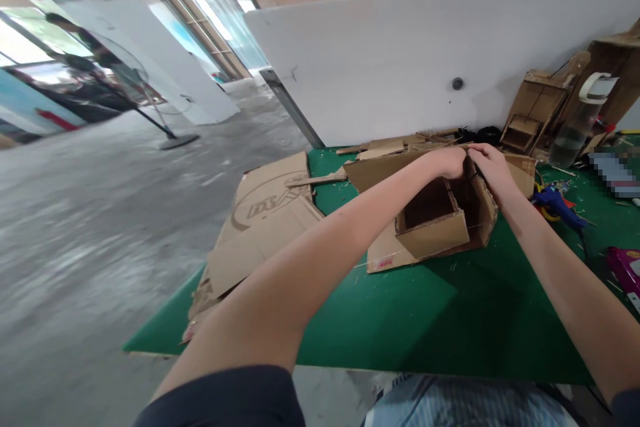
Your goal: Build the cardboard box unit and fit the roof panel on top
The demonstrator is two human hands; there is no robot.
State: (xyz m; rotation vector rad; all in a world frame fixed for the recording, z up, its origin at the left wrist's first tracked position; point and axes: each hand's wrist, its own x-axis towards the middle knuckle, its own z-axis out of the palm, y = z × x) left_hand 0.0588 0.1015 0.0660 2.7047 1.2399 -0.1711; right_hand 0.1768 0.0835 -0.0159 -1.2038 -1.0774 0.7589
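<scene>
A hand-built cardboard box (434, 235) with an inner compartment stands on the green table, its open side towards me. My left hand (451, 163) reaches over it, closed at the top back corner; its fingertips are hidden behind the cardboard, so what it pinches cannot be made out. My right hand (491, 168) is closed on the top of the right side panel (484, 203), fingers over the edge and thumb side towards the left hand. The two hands almost touch. A thin strand runs from the box's lower front across the base sheet (383, 253).
Flat cardboard sheets (265, 233) lie at the table's left edge. A blue glue gun (557, 205), a purple pack (625, 270), a water bottle (580, 120) and a cardboard model (537, 107) stand or lie right. Behind rises a white partition (380, 67). A person (100, 53) is far left.
</scene>
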